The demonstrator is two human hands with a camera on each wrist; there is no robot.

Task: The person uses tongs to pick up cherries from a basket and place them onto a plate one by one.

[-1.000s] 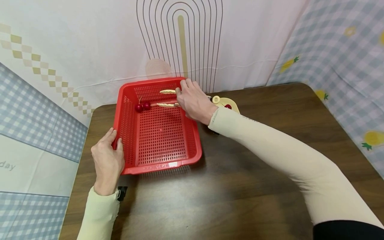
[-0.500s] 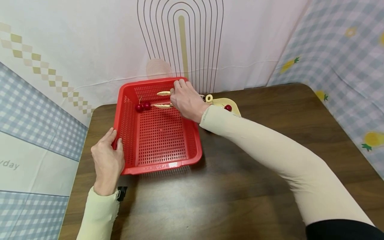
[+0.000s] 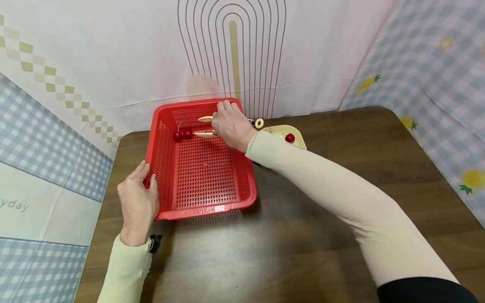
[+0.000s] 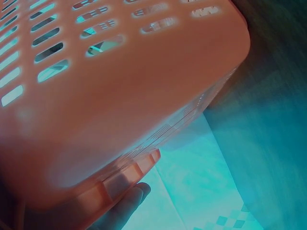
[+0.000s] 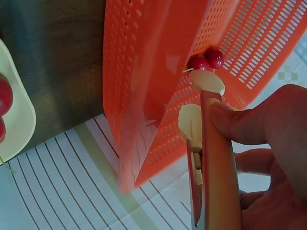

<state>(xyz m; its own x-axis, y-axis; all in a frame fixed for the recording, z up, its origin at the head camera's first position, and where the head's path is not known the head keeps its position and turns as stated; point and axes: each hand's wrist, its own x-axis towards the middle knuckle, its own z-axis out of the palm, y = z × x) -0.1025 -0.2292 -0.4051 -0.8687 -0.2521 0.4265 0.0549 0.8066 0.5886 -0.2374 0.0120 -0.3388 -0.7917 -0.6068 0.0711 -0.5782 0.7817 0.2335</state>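
Note:
A red perforated plastic basket appears tilted on the table, with two joined red cherries against its far left inside. My left hand grips its left rim; fingertips show beyond the rim in the left wrist view. Over the basket's far right side, my right hand holds tongs with cream scalloped tips. The tips stand apart inside the basket, the lower one close to the cherries; contact cannot be told. A ring at the tongs' rear end sticks out right of the hand.
A pale yellow plate with cherries stands right of the basket, partly hidden by my right forearm. Patterned cloth hangs behind the table. Brown wooden tabletop extends in front and to the right.
My right hand and the tongs have moved left over the basket, baring more of the plate. My left hand keeps its grip on the rim. The view has shifted slightly.

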